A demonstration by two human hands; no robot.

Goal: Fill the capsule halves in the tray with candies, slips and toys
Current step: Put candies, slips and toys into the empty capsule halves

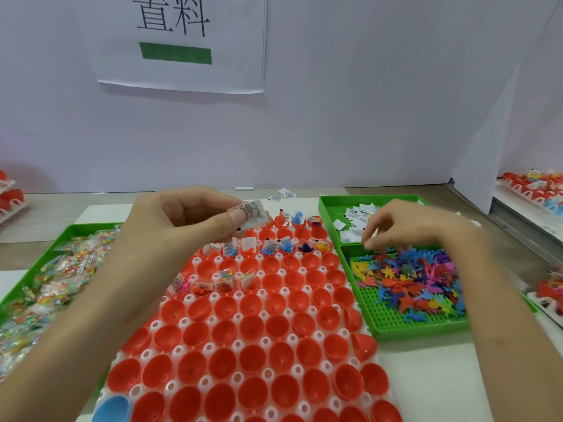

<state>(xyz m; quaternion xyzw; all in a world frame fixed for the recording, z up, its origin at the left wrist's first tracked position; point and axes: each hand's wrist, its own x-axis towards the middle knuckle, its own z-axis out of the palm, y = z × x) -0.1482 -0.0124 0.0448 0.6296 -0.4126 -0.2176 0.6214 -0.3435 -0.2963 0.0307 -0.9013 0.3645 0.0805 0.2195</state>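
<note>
A white tray in the middle holds many red capsule halves and one blue half at the near left corner. The far rows hold slips, toys and candy packets; the near rows hold nothing. My left hand hovers over the tray's far left and pinches a few printed paper slips between thumb and fingers. My right hand reaches with curled fingertips onto the far edge of the pile of small coloured plastic toys in a green tray; whether it holds one is hidden by blur.
A green bin of slips sits behind the toy tray. A green tray of wrapped candies lies at the left. Filled capsule trays stand at far right and far left. A white wall with a printed sign rises behind.
</note>
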